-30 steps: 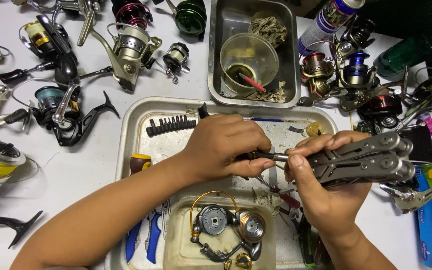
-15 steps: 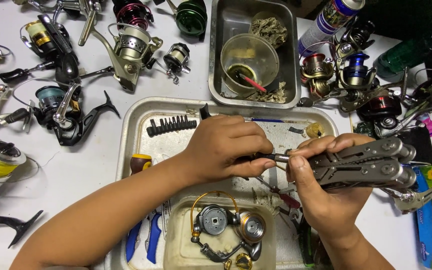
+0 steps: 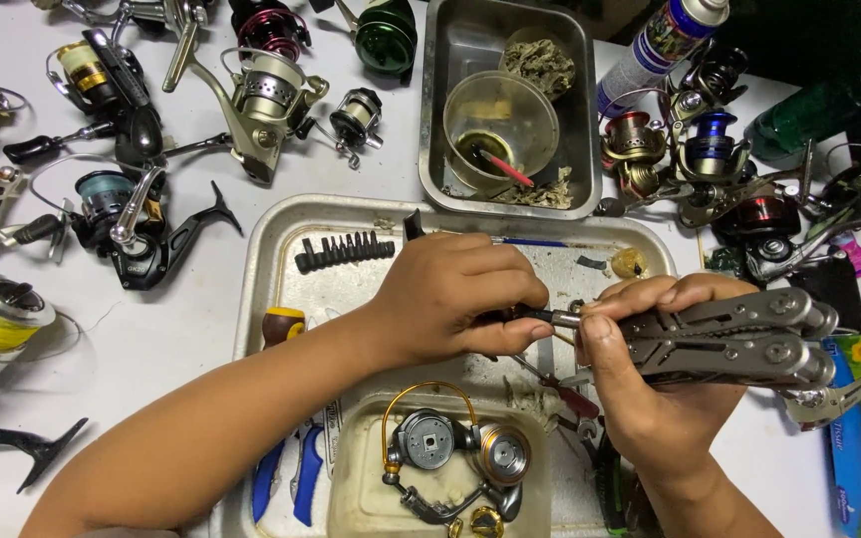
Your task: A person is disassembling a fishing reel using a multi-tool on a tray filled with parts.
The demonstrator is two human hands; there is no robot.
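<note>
Multi-tool (image 3: pixel 724 339), grey metal, folded, held over the right half of the metal tray (image 3: pixel 281 224). Left of tray: several fishing reels on the white table. On tray, upper left: black bit strip (image 3: pixel 344 250). Left hand (image 3: pixel 455 294) above tray centre, fingers curled and pinching a thin dark bit (image 3: pixel 540 315) against the multi-tool's end. Right hand (image 3: pixel 655 399) at tray's right edge, fingers wrapped tightly around the multi-tool. Below the hands, a dismantled reel (image 3: pixel 450 458) lies in a small tub.
</note>
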